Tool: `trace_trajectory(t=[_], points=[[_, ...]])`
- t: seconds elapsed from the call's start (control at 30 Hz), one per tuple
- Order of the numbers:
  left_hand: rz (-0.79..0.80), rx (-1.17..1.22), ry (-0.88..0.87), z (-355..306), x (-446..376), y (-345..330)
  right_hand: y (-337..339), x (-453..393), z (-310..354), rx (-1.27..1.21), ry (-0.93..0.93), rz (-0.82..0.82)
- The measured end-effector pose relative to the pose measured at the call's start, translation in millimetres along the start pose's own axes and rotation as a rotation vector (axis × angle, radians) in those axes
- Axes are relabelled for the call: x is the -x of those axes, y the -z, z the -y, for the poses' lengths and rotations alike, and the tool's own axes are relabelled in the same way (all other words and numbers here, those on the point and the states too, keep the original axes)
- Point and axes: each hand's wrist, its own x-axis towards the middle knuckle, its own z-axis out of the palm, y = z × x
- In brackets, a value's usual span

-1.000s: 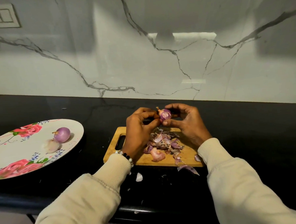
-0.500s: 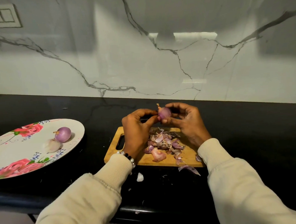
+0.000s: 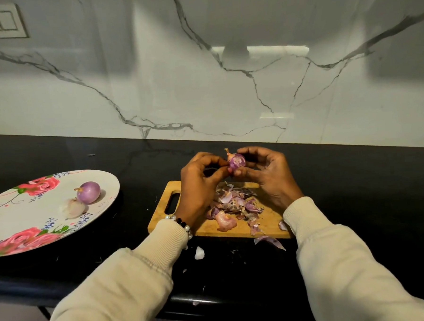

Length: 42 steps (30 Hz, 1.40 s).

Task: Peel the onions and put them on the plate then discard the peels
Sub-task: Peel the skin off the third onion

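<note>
Nearest the counter edge, loose scraps of skin are lying on the black counter, just off the wooden cutting board. On the board itself the peels are piling up between the two wrists. Above the board's far edge both hands are working one small purple onion — the left hand is pinching at its left side with curled fingers, the right hand is cupping it from the right, thumb under it. Its stalk tip is pointing up and leftward, toward the left fingers, so the next strip is likely peeling that way. Well off to the left, two peeled onions are sitting on the floral plate; the left hand is the nearer one for the drop.
</note>
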Motion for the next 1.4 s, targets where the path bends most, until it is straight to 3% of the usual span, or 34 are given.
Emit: trace_trajectory(t=[0.13,0.33,0.47,0.57,0.67,1.07,1.3,1.4], points=[[-0.099,0.317,0.263,-1,-4,2,-3,-1,-3,-0.118,-0.048,0.038],[-0.036,0.495,0.442,-6,-2,3,-4,0,0,-0.314,-0.085,0.083],[0.001,0.564,0.491,-8,-3,2,-3,-1,1,-0.310,-0.070,0.087],[-0.016,0.598,0.504,-11,-3,2,0,-1,2,-0.148,-0.014,0.085],[-0.009,0.583,0.486,-14,-2,3,0,0,0,0.007,0.036,0.075],[0.012,0.324,0.433,-5,-4,2,-3,1,0,0.156,0.098,0.127],[0.024,0.149,0.302,2,-1,1,-4,1,-1,0.355,0.188,0.126],[-0.003,0.106,0.267,2,0,1,-5,1,-1,0.303,0.163,0.105]])
